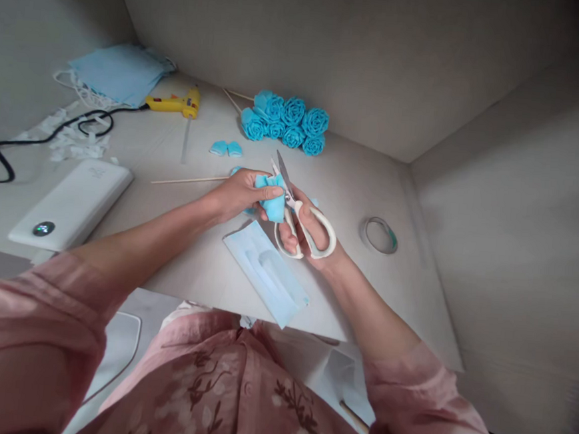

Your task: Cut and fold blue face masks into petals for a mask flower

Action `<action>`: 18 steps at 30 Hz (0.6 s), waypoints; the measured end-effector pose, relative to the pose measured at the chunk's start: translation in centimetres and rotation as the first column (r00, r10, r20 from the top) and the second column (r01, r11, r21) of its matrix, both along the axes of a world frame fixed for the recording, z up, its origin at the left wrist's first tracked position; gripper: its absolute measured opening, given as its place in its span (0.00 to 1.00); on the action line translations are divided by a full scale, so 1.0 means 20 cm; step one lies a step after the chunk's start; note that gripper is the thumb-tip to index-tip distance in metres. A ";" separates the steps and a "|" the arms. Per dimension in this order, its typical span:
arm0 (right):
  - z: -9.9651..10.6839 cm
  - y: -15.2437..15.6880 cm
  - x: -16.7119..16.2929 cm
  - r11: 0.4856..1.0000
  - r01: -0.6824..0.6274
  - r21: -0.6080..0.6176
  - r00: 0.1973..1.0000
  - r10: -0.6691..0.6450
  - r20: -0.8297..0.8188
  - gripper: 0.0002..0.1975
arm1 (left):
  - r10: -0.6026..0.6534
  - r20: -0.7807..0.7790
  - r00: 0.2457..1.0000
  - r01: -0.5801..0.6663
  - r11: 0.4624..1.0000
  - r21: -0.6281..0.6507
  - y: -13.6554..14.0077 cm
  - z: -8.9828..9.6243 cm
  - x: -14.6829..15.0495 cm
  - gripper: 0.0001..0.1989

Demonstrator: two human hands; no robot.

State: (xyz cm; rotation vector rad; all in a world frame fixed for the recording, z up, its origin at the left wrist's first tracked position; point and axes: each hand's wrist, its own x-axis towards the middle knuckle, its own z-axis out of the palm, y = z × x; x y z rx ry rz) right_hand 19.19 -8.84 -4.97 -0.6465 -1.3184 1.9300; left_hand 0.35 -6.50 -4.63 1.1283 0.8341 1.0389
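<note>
Pinched in my left hand [241,193] is a folded piece of blue mask fabric [273,206]. My right hand [304,228] has its fingers through the cream handles of a pair of scissors [291,200]. The blades are spread and point up and away, right at the fabric's top edge. Whether they are cutting into it I cannot tell. Below both hands a pale blue face mask piece [267,275] lies flat on the table. Beyond them lie two small blue cut pieces [226,148]. A thin wooden stick [189,180] runs under my left hand.
Several blue fabric roses [292,120] on sticks lie at the back. A yellow glue gun [175,104], stacked masks [120,73], white scraps [77,140] and a white power bank [73,203] are on the left. A tape roll [379,235] lies right. Walls enclose the table's back and right.
</note>
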 end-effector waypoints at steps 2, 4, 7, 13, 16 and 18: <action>0.01 0.01 0.00 1.000 0.000 -0.002 1.000 0.000 -0.001 0.44 | 0.015 0.002 1.000 -0.015 1.000 0.008 0.00 0.00 0.00 0.21; 0.02 0.01 0.00 1.000 0.011 -0.010 1.000 -0.011 0.011 0.44 | 0.035 -0.002 0.999 -0.035 0.999 0.012 0.01 -0.01 -0.01 0.20; 0.04 0.00 0.00 0.999 0.032 -0.020 0.999 -0.032 0.015 0.44 | 0.056 -0.037 0.998 -0.056 0.998 0.002 0.03 -0.03 -0.03 0.19; 0.05 0.03 0.03 0.985 0.113 0.130 0.993 -0.117 0.019 0.46 | 0.211 -0.060 0.976 -0.213 0.977 -0.020 0.07 -0.06 -0.06 0.16; 0.10 0.09 0.10 0.944 0.202 0.263 0.971 -0.228 0.075 0.38 | 0.281 0.035 0.959 -0.280 0.960 -0.018 0.09 -0.05 -0.07 0.17; 0.15 0.14 0.18 0.878 0.310 0.365 0.910 -0.385 0.154 0.37 | 0.295 0.079 0.952 -0.294 0.955 -0.026 0.09 -0.04 -0.07 0.17</action>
